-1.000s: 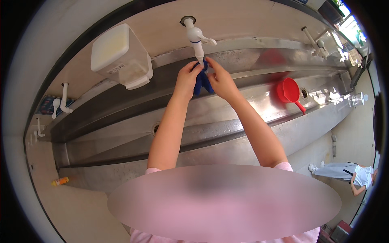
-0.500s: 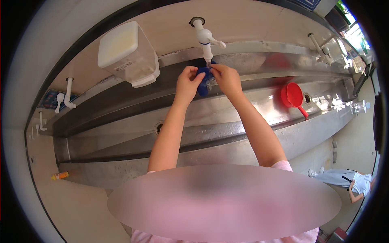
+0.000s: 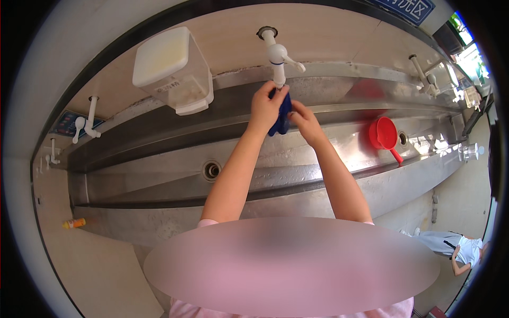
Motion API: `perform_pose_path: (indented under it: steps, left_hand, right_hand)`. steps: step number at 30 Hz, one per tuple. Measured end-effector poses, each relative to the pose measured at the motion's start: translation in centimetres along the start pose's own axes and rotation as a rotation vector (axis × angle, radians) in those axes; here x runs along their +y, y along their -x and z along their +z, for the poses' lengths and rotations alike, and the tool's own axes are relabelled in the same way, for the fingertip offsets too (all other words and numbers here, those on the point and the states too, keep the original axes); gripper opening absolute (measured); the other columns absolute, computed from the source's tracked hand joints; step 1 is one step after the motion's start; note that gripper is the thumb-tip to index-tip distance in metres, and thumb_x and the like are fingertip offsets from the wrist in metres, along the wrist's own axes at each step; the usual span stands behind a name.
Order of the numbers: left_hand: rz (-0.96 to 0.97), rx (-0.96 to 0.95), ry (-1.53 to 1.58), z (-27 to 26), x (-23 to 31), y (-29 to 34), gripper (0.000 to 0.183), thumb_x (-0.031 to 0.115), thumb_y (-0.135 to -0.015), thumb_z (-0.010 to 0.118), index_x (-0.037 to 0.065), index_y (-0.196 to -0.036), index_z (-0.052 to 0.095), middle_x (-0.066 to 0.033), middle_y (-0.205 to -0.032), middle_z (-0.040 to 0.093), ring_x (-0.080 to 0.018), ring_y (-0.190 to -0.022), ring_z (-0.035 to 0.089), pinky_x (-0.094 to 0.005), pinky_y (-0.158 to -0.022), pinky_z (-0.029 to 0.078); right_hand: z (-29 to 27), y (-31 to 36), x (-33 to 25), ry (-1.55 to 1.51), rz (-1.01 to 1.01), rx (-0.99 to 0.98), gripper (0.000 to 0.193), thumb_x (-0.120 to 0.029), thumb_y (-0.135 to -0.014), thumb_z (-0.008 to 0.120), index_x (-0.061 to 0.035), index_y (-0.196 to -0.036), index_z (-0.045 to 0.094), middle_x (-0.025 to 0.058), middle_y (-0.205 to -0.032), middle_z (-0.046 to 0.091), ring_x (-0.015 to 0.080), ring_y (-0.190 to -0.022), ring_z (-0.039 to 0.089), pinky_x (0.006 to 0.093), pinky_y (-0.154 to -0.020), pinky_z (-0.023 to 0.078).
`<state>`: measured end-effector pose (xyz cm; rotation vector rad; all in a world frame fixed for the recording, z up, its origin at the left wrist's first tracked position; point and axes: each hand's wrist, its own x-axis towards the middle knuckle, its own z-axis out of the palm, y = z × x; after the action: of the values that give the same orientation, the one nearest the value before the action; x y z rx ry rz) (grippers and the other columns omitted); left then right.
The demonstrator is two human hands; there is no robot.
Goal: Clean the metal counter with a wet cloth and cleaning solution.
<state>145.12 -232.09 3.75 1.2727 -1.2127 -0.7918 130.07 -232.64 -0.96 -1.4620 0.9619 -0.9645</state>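
A dark blue cloth (image 3: pixel 280 121) hangs in folds below the white tap (image 3: pixel 277 55) over the steel trough sink. My left hand (image 3: pixel 264 112) grips its upper part close under the spout, fingers closed on it. My right hand (image 3: pixel 308 126) is just right of the cloth, thumb and forefinger slightly apart and bent toward its edge; whether they touch it is hard to see. The exact shape of the cloth is partly hidden behind my left fingers.
A red dipper (image 3: pixel 383 133) lies in the trough by a drain. Another drain (image 3: pixel 212 170) is left of my arms. On the wall hangs a clear bin with a white lid (image 3: pixel 161 55). More taps (image 3: pixel 91 124) flank it. A person (image 3: pixel 460 249) stands at far right.
My left hand has moved up and right to the spout with the cloth. My right hand has come down from the spout, away from its grip there. The cloth now hangs longer.
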Motion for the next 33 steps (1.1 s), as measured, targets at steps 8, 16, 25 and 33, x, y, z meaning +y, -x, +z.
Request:
perform_pose_path:
  steps: [8, 16, 25, 33]
  left_hand:
    - [-0.065, -0.137, -0.052, -2.4, -1.5, 0.0, 0.025, 0.024, -0.096, 0.056, 0.0, -0.094, 0.062, -0.0073, -0.074, 0.062, -0.0132, -0.07, 0.056, -0.0283, -0.065, 0.044]
    - [0.036, -0.172, -0.146, -2.1, 0.5, 0.4, 0.019, 0.02, -0.09, 0.064, 0.002, -0.092, 0.065, -0.0119, -0.078, 0.066, -0.0204, -0.067, 0.059, -0.0316, -0.064, 0.047]
    - [-0.037, -0.209, -0.095, -3.8, -1.3, 1.2, 0.021, 0.02, -0.091, 0.064, -0.001, -0.092, 0.065, -0.004, -0.076, 0.065, -0.0098, -0.071, 0.054, -0.0249, -0.068, 0.044]
    - [-0.272, -0.06, 0.432, -3.8, -3.4, 1.1, 0.024, 0.024, -0.09, 0.065, 0.001, -0.096, 0.06, -0.006, -0.084, 0.063, -0.0126, -0.074, 0.055, -0.0285, -0.064, 0.045]
  right_hand:
    - [-1.5, -1.7, -1.6, 0.214, 0.005, -0.02, 0.051, -0.002, -0.081, 0.055, -0.0055, -0.131, 0.051, 0.0123, -0.116, 0.061, 0.024, -0.108, 0.056, 0.0331, -0.094, 0.043]
    - [0.3, -1.5, -4.5, 0.637, -0.248, -0.082, 0.057, -0.009, -0.074, 0.062, -0.0079, -0.13, 0.05, 0.0177, -0.115, 0.06, 0.0374, -0.111, 0.054, 0.0401, -0.093, 0.045]
    - [-0.1, -2.7, -6.1, 0.35, 0.057, -0.174, 0.018, -0.015, -0.084, 0.062, -0.0037, -0.097, 0.066, 0.015, -0.082, 0.066, 0.0244, -0.078, 0.063, 0.0343, -0.069, 0.048]
    - [0.5, -2.7, -5.8, -0.241, 0.255, -0.085, 0.033, -0.009, -0.089, 0.059, -0.0016, -0.121, 0.057, 0.0054, -0.105, 0.063, 0.0125, -0.096, 0.058, 0.0295, -0.087, 0.047]
